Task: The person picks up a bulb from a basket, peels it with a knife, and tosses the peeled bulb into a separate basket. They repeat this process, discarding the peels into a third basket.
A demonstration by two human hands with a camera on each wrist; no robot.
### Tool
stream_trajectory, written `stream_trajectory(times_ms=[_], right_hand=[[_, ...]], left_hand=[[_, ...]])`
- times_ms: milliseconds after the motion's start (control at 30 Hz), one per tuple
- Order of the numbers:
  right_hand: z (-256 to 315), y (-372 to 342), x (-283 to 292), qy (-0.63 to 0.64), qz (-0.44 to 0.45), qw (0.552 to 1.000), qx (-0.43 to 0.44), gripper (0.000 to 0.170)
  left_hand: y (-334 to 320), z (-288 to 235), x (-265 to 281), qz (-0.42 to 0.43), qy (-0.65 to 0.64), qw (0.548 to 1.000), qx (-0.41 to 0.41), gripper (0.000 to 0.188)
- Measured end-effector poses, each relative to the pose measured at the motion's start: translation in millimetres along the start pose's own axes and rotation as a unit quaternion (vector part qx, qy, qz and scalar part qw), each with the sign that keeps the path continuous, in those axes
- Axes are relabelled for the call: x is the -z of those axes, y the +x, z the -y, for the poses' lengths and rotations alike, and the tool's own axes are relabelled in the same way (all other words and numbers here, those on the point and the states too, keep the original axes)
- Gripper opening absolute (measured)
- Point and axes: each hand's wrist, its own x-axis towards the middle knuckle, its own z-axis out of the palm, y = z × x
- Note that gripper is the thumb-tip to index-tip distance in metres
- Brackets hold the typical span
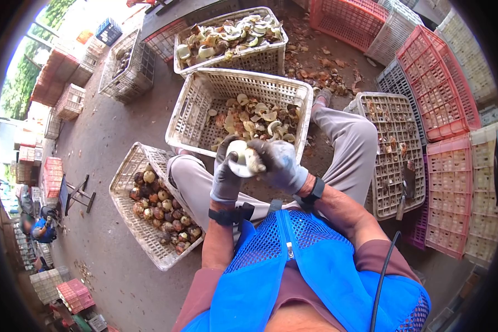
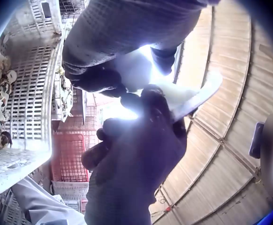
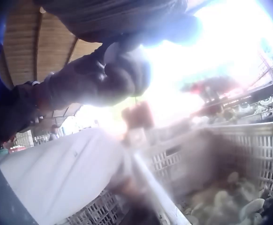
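Observation:
Both hands wear grey gloves and meet over the near rim of the peel crate [image 1: 185, 110]. My left hand [image 1: 225, 177] grips a pale, peeled onion [image 1: 237, 150]; a smooth white curved edge [image 2: 200, 97] juts out past its fingers in the left wrist view. My right hand [image 1: 284, 165] has its fingers curled at the onion's other side, over a pale, brownish part [image 1: 254, 160]. Glare and blur hide details of the grip in both wrist views. Inside the crate lie loose white and brown onion peels [image 1: 254, 119].
Beside the left leg, a tilted crate [image 1: 128, 191] holds brown unpeeled onions [image 1: 163, 207]. Another crate [image 1: 271, 58] heaped with peels stands beyond. At right, an upturned crate [image 1: 384, 191] bears a trowel-like tool [image 1: 406, 185]. Stacked red crates [image 1: 434, 77] line the right side. Peels litter the floor.

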Motion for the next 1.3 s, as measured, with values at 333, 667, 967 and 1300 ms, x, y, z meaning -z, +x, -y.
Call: stream_trajectory(times_ms=[333,667,967,1300], right_hand=[[-9,41,24,-0.036,-0.018,0.999,0.017,0.046],[-61,82,14,-0.141,-0.082,0.984,-0.071,0.047],[-2,20,28,0.307,0.195,0.834,-0.415,0.051],[8,9,21,0.380,0.130,0.810,-0.428,0.045]], left_hand=[[9,-1,-6,0.015,0.095,0.995,-0.015,0.082],[3,-18,-16,-0.002,0.217,0.974,-0.065,0.077],[-8,-29,-29,-0.003,0.387,0.913,-0.132,0.090],[-13,-35,-24,0.008,0.259,0.965,-0.045,0.064]])
